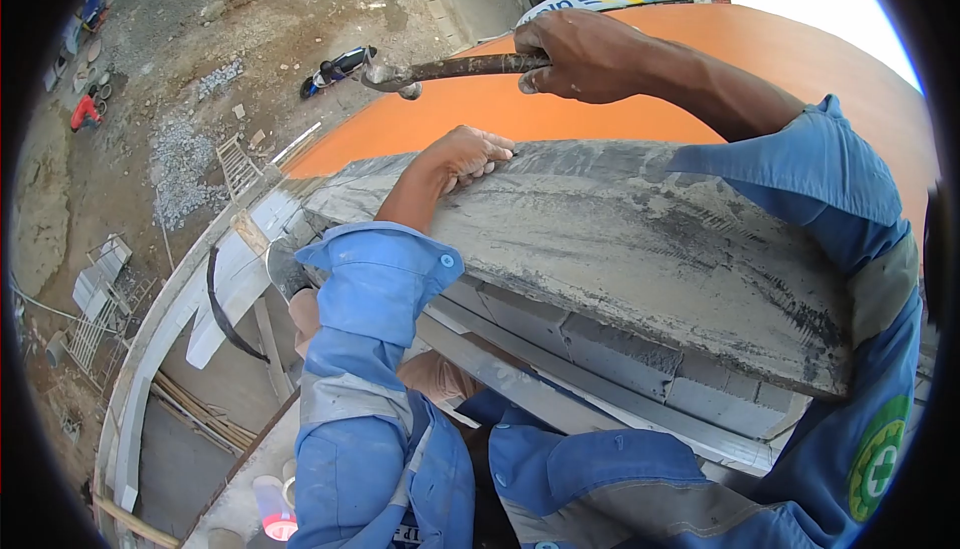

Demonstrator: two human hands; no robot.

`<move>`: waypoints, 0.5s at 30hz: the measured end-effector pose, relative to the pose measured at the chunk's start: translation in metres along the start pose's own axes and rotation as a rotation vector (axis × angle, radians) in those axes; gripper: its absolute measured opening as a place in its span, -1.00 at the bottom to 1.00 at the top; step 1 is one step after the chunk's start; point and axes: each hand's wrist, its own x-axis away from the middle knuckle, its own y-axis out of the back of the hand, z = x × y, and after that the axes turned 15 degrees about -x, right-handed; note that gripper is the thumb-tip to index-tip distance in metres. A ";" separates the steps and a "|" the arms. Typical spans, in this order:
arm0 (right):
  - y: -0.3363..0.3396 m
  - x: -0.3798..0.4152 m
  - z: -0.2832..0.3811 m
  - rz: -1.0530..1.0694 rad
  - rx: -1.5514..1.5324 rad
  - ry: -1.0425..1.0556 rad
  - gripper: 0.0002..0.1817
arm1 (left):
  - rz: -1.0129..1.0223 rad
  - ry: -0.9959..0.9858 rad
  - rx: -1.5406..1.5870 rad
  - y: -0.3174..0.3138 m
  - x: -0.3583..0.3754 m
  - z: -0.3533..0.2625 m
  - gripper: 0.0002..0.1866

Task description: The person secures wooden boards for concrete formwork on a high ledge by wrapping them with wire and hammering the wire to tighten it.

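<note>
My right hand (585, 54) is closed round the handle of a worn hammer (465, 67), raised above the wall's far side. The hammer's head points left, out over the ground below. My left hand (465, 156) rests on the grey cement-covered wall top (640, 229), close to its far edge. Its thumb and index finger are pinched together at a small dark nail-like thing (513, 152), mostly hidden by the fingertips. A gap separates the hammer head from my left hand.
An orange curved surface (680, 74) drops away beyond the wall. Grey blocks (610, 349) and a metal bar (520, 384) lie below the wall's near edge. A black strap-like piece (225, 314) hangs at left. Far below are a motorbike (335, 71), gravel (185, 174) and a person in red (86, 111).
</note>
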 end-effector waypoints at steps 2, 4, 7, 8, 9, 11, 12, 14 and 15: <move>-0.001 0.000 -0.003 -0.020 0.044 0.021 -0.65 | 0.038 -0.023 0.022 0.001 -0.003 0.002 -0.73; 0.003 0.001 0.001 0.030 0.010 -0.045 -0.65 | 0.117 -0.041 0.031 0.006 -0.005 0.002 -0.68; 0.003 0.001 0.001 0.035 0.019 -0.039 -0.64 | 0.061 -0.011 -0.096 0.003 -0.005 -0.001 -0.55; 0.002 0.002 0.003 0.035 0.017 -0.039 -0.64 | 0.062 -0.009 -0.097 0.003 -0.004 -0.003 -0.55; 0.000 0.001 0.003 0.021 0.020 -0.042 -0.64 | 0.070 -0.008 -0.119 0.004 -0.004 -0.004 -0.54; 0.001 0.002 0.001 0.004 0.029 -0.045 -0.65 | 0.074 -0.013 -0.142 0.006 -0.004 -0.008 -0.54; 0.001 0.002 0.001 0.014 0.031 -0.034 -0.65 | 0.083 -0.024 -0.148 0.007 -0.004 -0.007 -0.53; 0.004 0.002 0.003 0.027 0.036 -0.021 -0.65 | 0.090 -0.036 -0.151 0.009 -0.006 -0.005 -0.52; 0.005 0.003 0.007 0.038 0.048 -0.035 -0.65 | 0.113 -0.049 -0.124 0.010 -0.008 -0.002 -0.50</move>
